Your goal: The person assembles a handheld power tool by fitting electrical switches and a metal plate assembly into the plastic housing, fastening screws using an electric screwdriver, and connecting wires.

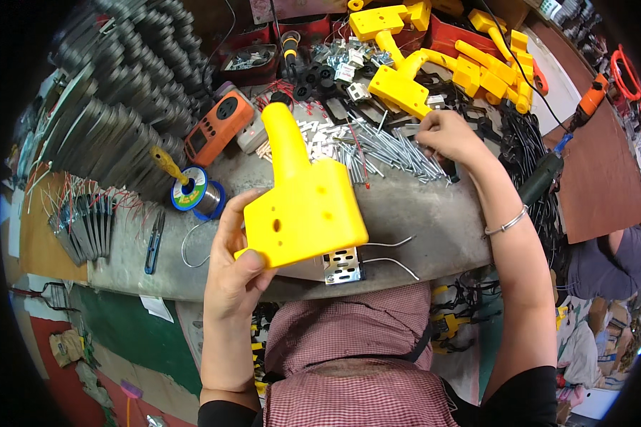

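My left hand [233, 245] grips a yellow plastic housing [313, 206] with its handle pointing up and away from me. Small holes show in the housing's face. A perforated metal plate [342, 266] and two pale wires [392, 263] stick out past its lower right edge; how they join it is hidden. My right hand [449, 136] is at the right end of a pile of long silver screws [399, 151]. Its fingers are closed together, and whatever is between them cannot be made out. Just beyond that hand lies another yellow housing [399, 87].
Stacked dark metal parts [121, 92] fill the left. An orange meter-like box [219, 127], a solder spool [198, 192] and blue cutter [154, 242] lie nearer. More yellow housings [488, 71] are heaped at far right, beside black cables [523, 149] and a green-handled power tool [541, 178].
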Action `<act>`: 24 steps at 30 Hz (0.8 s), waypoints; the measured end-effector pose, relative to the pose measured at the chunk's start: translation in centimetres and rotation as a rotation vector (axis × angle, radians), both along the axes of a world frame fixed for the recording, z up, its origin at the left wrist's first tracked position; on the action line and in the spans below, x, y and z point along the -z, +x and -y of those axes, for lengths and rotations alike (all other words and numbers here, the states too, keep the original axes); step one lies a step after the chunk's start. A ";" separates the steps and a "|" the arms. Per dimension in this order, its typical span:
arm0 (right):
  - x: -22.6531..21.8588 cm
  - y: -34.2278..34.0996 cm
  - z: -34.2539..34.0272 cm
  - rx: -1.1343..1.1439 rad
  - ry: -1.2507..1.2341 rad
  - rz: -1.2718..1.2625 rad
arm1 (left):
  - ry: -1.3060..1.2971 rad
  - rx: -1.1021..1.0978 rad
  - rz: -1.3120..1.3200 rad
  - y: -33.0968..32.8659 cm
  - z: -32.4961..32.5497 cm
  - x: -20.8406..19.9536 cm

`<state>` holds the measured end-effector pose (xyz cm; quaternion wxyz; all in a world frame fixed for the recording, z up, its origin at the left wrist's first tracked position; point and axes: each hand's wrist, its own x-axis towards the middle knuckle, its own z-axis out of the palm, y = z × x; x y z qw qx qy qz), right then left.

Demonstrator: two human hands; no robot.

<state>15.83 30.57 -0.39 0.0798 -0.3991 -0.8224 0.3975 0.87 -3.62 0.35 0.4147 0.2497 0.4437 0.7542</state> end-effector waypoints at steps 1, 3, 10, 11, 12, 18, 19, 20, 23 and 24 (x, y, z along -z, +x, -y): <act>-0.2 0.4 -0.2 0.033 0.155 0.026 | -0.002 -0.049 0.011 0.0 -0.4 0.0; -0.5 0.5 -0.2 -0.038 0.438 0.050 | -0.018 -0.061 -0.001 -0.4 -0.2 0.2; -0.1 -1.8 0.3 -0.137 0.548 0.140 | -0.082 -0.121 -0.146 -0.5 0.4 -0.5; -0.2 -2.2 -0.1 -0.139 0.551 0.139 | -0.080 -0.122 -0.146 -0.4 0.5 -0.4; -0.2 -2.7 -0.4 -0.137 0.423 0.253 | -0.095 -0.108 -0.160 -0.4 0.5 -0.2; 0.0 -3.3 -1.6 -0.137 0.074 0.257 | -0.123 -0.090 -0.193 -0.3 0.7 -0.1; -0.1 -2.7 -1.3 -0.120 -0.002 0.206 | -0.142 -0.078 -0.217 -0.3 0.6 -0.1; -1.0 -2.2 -0.2 -0.072 -0.018 0.098 | -0.128 -0.098 -0.232 -0.3 0.4 0.2; -4.5 -0.7 4.6 -0.009 -0.059 -0.258 | -0.113 -0.074 -0.180 -0.2 0.2 -0.1; -6.2 -0.4 7.2 -0.034 -0.118 -0.371 | -0.109 -0.077 -0.199 -0.2 0.3 -0.2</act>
